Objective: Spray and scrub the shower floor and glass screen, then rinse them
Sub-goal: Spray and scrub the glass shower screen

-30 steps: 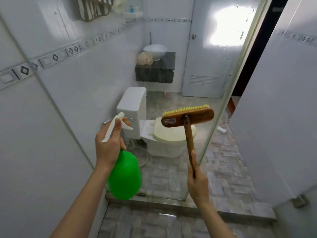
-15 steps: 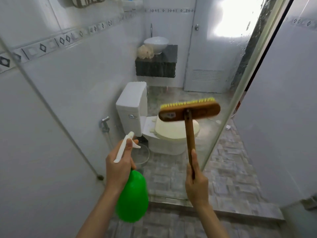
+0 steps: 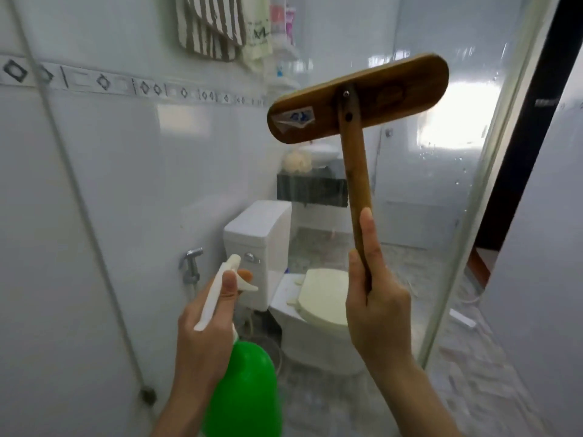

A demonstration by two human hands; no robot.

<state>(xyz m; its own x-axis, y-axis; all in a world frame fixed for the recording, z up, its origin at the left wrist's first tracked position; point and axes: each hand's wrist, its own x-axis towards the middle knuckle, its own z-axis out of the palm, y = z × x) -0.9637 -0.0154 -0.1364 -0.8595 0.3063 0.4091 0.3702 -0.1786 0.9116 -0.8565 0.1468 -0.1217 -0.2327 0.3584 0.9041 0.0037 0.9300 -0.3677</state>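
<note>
Head view: the right hand [image 3: 375, 313] is closed around the handle of the brush [image 3: 358, 99], whose head is raised against the glass screen [image 3: 441, 216]; the left hand [image 3: 202, 335] grips the green bottle [image 3: 244, 392], low by the screen. To scrub well, I think the bristles should lie flat on the glass; strokes should overlap, top to bottom; spray ahead of the brush.

Head-worn view, close, facing glass screen [image 3: 441, 216].
</note>
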